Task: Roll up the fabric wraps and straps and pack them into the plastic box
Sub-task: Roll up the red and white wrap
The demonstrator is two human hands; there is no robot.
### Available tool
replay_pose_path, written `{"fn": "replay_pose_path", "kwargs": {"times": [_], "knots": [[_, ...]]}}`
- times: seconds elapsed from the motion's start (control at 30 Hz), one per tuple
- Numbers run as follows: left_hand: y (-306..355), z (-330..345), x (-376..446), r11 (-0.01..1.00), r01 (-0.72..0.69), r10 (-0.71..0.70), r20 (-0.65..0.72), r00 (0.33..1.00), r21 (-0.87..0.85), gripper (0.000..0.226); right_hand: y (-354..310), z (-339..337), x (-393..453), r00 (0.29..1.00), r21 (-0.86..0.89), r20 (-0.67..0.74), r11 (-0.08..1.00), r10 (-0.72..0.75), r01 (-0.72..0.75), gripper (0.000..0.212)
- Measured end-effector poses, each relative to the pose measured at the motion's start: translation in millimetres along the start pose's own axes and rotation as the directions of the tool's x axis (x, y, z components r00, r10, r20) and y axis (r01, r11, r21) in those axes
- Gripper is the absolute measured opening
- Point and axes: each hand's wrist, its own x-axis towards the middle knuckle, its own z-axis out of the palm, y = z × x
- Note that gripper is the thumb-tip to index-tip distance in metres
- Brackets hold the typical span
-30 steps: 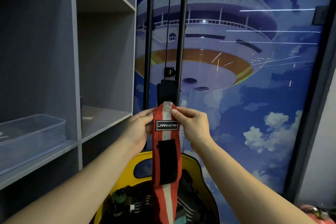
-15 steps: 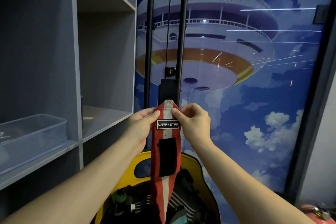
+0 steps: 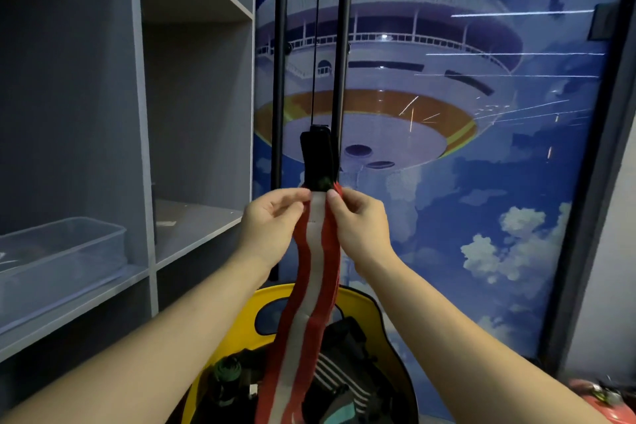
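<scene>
Hanging from your fingertips, a long red wrap (image 3: pixel 311 289) with a white stripe down its middle drops from chest height toward the bottom of the frame. You pinch its top edge from both sides: your left hand (image 3: pixel 272 220) nips the left corner between thumb and fingers, your right hand (image 3: pixel 358 220) nips the right corner, and the two hands sit close together with only the stripe's width between them. A black tab (image 3: pixel 318 162) at the wrap's upper end stands upright above your fingers.

Below the wrap, a yellow seat (image 3: pixel 375 317) holds a dark heap of other straps (image 3: pixel 340 368), among them striped and teal pieces; the wrap's lower length hangs in front of that heap.

To your left, a grey shelf unit (image 3: pixel 141 134) carries the clear plastic box (image 3: pixel 62 251) on its lower shelf, well apart from your hands. What lies inside the box cannot be made out.

Behind your hands, two black upright poles (image 3: pixel 340 79) stand before a blue wall mural (image 3: pixel 447 113) of a domed tower among clouds.
</scene>
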Motion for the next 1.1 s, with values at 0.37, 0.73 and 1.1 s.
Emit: {"fn": "replay_pose_path", "kwargs": {"times": [0.37, 0.73, 1.1], "knots": [[-13.5, -10.3, -3.6, 0.978, 0.208, -0.208, 0.112, 0.972, 0.012, 0.019, 4.9, -15.7, -14.7, 0.976, 0.236, 0.203, 0.964, 0.076, -0.124, 0.020], [-24.5, 9.1, -41.2, 0.946, 0.113, -0.092, -0.081, 0.992, 0.303, 0.031, 18.1, -31.9, -50.9, 0.986, -0.304, 0.024, 0.939, -0.164, 0.163, 0.028], [-50.7, -4.1, -85.9, 0.917, -0.075, 0.057, 0.057, 0.997, 0.393, 0.023, 48.1, -33.6, -96.8, 0.988, -0.248, 0.031, 0.957, -0.149, 0.152, 0.020]]}}
